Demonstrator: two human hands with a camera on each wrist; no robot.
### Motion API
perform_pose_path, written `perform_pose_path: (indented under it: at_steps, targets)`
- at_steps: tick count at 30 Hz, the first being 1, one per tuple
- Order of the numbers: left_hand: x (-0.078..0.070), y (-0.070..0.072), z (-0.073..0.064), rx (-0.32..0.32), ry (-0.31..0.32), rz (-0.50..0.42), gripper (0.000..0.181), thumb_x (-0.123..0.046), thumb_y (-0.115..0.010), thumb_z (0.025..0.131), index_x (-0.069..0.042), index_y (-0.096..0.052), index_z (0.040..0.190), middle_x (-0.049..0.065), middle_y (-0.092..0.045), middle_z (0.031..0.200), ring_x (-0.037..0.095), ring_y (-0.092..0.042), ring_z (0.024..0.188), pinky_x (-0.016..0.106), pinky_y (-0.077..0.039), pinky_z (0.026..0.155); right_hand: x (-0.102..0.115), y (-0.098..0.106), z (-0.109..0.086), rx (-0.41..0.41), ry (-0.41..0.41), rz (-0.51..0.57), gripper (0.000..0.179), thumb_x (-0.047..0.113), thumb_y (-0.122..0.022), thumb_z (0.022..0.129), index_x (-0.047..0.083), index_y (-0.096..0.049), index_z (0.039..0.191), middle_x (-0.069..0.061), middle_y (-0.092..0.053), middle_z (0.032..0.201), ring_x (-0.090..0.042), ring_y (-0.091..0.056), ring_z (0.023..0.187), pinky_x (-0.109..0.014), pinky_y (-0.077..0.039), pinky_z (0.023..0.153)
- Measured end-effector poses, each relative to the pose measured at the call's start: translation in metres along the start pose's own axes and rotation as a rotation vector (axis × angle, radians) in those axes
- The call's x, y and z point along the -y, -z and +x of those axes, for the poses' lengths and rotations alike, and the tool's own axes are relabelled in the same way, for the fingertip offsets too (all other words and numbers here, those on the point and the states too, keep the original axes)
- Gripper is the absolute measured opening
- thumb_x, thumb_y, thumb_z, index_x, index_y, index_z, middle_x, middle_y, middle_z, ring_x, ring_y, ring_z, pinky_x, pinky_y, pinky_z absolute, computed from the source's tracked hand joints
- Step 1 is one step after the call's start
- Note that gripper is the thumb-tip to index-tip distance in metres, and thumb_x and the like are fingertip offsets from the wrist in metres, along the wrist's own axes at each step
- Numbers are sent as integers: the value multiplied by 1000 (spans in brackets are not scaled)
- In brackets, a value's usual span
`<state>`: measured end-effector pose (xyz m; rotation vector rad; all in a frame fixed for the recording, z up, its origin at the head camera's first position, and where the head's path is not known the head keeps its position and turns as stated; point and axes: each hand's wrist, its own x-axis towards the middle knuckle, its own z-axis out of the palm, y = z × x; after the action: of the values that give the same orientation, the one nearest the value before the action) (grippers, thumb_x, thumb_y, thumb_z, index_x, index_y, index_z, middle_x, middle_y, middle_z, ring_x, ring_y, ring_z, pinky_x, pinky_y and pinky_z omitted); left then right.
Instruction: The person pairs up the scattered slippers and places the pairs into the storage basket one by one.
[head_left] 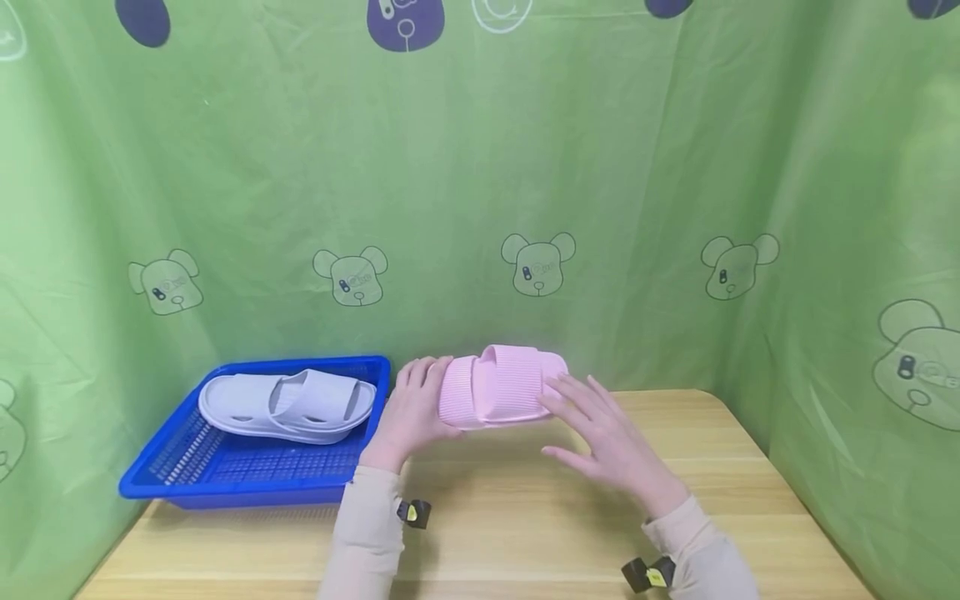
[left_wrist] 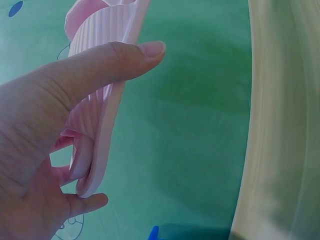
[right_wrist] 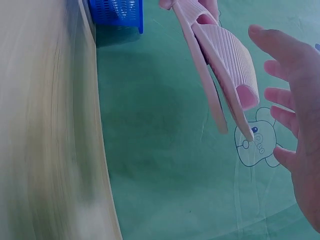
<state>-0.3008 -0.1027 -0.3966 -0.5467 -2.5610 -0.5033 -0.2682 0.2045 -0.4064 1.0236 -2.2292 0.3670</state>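
My left hand [head_left: 411,408] grips a pair of pink slippers [head_left: 512,387] by one end, holding them above the table. In the left wrist view the thumb [left_wrist: 115,60] lies across the ribbed strap. Two soles show side by side in the right wrist view, with a narrow gap between them and a ribbed pink strap [right_wrist: 230,55] on one. My right hand [head_left: 603,433] is beside the other end, fingers spread and loosely bent. From the right wrist, these fingers [right_wrist: 280,97] appear apart from the slippers.
A blue plastic basket [head_left: 255,492] stands on the left of the wooden table [head_left: 510,533]. Inside it lies a pair of pale grey slippers [head_left: 318,400]. Behind and at both sides hangs a green curtain [head_left: 480,167] with bear-head prints.
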Motion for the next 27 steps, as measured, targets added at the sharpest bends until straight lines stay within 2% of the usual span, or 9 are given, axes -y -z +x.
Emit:
perform_pose_path:
  at_steps: [18, 27]
  targets:
    - [21, 30, -1, 17, 20, 24, 113, -38, -94, 49, -15, -40, 145, 13, -48, 138, 37, -38, 132, 52, -32, 116, 18, -9, 5, 43, 49, 22, 69, 52, -63, 86, 14, -49, 142, -12, -43, 151, -34, -39, 140, -44, -10, 125]
    - [35, 42, -4, -22, -24, 65, 112, -40, -93, 48, -12, -41, 143, 14, -50, 133, 37, -41, 128, 50, -32, 116, 25, -18, 7, 40, 92, 23, 70, 51, -66, 83, 17, -50, 142, -13, -44, 151, -32, -40, 140, -50, -18, 122]
